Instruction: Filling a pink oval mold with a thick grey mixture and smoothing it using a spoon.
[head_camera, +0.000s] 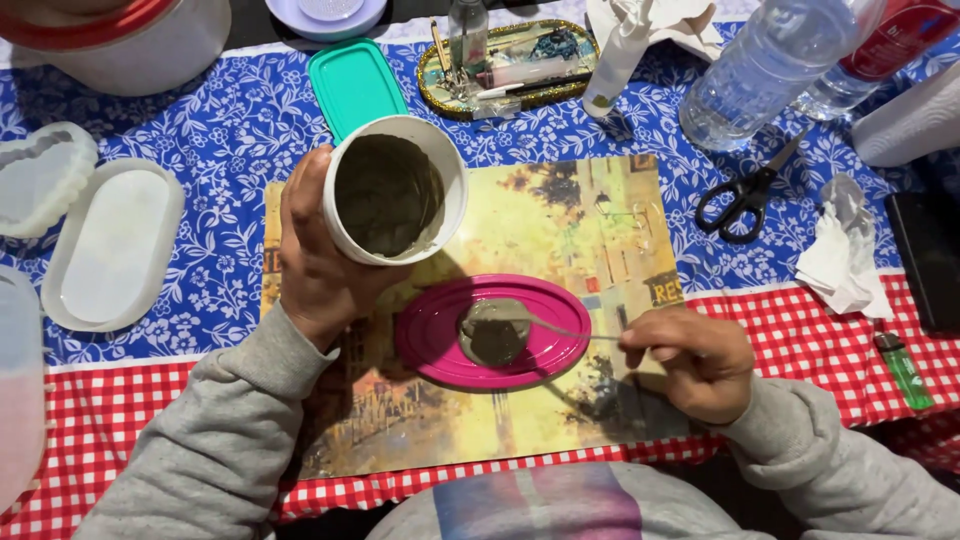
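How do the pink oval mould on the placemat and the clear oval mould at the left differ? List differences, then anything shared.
The pink oval mould is opaque magenta; the clear oval mould is pale and translucent. The pink one holds a patch of grey-green paste; the clear one looks empty. The pink one lies crosswise on the placemat; the clear one lies lengthwise on the tablecloth. Both are shallow ovals.

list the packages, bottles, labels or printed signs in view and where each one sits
White round plastic tub: tilted in the left hand, grey-green paste inside.
Clear plastic water bottle: top right, lying aslant, no label visible.
Red-labelled clear bottle: far top right corner.
Small clear glass bottle: upright on the oval gold-rimmed tray.
Printed yellow street-scene placemat: centre, small dark sign shapes in the picture.
Green lighter: right edge.
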